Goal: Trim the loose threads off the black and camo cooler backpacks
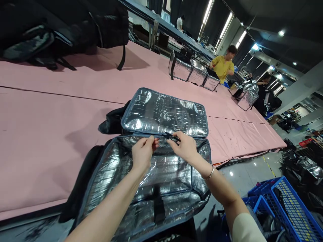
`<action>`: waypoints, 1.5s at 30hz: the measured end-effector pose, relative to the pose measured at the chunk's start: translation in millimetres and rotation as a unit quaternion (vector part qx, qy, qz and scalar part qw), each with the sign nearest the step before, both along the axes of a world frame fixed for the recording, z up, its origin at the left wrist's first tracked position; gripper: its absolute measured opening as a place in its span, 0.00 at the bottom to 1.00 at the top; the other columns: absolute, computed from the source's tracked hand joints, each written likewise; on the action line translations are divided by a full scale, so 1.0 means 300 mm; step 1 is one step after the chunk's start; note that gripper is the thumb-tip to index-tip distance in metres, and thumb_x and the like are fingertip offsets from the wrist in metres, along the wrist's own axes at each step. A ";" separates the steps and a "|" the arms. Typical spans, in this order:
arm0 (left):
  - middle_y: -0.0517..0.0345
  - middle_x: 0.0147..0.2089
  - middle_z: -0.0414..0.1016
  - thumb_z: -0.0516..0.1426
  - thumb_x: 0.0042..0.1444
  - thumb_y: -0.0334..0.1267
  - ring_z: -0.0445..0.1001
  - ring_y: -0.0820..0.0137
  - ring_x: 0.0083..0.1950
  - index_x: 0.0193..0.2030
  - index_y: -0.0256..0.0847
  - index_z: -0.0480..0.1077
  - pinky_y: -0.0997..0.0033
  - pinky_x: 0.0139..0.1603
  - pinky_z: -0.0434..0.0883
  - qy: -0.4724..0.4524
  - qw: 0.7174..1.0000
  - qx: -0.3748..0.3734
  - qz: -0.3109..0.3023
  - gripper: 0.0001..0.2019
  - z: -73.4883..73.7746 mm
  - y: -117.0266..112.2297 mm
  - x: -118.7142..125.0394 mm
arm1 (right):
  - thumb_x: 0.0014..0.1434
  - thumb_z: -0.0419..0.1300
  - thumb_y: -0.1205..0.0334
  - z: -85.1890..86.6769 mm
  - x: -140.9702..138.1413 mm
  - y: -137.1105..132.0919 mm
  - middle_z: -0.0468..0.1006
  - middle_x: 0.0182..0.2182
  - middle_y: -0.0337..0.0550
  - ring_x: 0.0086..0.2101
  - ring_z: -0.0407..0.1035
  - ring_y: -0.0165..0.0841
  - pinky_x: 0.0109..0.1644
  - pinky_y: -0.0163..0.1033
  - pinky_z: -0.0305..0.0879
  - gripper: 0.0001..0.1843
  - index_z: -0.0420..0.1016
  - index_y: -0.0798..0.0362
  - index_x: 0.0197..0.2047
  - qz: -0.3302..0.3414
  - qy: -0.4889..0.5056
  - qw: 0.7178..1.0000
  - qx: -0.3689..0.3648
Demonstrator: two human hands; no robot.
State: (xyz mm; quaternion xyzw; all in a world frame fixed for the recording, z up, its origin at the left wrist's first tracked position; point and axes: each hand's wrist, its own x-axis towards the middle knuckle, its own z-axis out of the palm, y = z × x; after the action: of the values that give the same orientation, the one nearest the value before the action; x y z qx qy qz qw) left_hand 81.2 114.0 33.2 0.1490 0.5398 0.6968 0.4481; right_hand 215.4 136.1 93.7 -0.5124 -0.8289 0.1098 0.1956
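An open insulated bag with shiny silver foil lining lies at the near edge of the pink table. Its lid is flipped back flat onto the table. My left hand pinches the bag's rear rim with closed fingers. My right hand is closed on a small black tool, perhaps snips, right at the hinge seam between lid and body. A black strap runs down the bag's inner front wall.
A pile of black bags sits at the far left of the table. Several open foil-lined bags stand further along. A person in a yellow shirt works beyond them. Blue plastic crates stand on the floor to my right.
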 end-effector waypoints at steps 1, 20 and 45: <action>0.59 0.26 0.70 0.63 0.41 0.49 0.68 0.71 0.27 0.20 0.41 0.67 0.70 0.31 0.69 -0.001 1.000 0.003 0.002 0.15 -0.006 0.000 0.000 | 0.63 0.61 0.54 -0.003 -0.007 -0.006 0.81 0.36 0.39 0.36 0.77 0.34 0.38 0.35 0.66 0.12 0.72 0.50 0.47 -0.003 0.005 1.000 -0.023; 0.58 0.28 0.73 0.64 0.39 0.55 0.69 0.69 0.30 0.22 0.42 0.69 0.68 0.34 0.70 0.033 0.999 0.029 -0.009 0.18 -0.042 -0.009 -0.003 | 0.59 0.61 0.56 -0.047 -0.032 -0.003 0.73 0.23 0.33 0.25 0.68 0.31 0.32 0.34 0.60 0.07 0.73 0.50 0.33 0.006 0.128 0.990 -0.064; 0.59 0.29 0.78 0.64 0.53 0.44 0.73 0.74 0.28 0.28 0.36 0.73 0.70 0.35 0.72 0.048 0.982 -0.017 -0.180 0.12 -0.051 0.049 0.131 | 0.56 0.59 0.51 -0.120 0.168 -0.077 0.66 0.19 0.29 0.20 0.64 0.30 0.27 0.34 0.59 0.11 0.70 0.49 0.38 -0.158 0.238 0.956 -0.064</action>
State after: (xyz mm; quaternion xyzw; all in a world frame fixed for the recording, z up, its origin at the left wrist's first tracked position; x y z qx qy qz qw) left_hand 120.6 128.6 17.8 0.2698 0.5368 0.5873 0.5424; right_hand 265.7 113.0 57.8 -0.6075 -0.6578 0.2489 0.3692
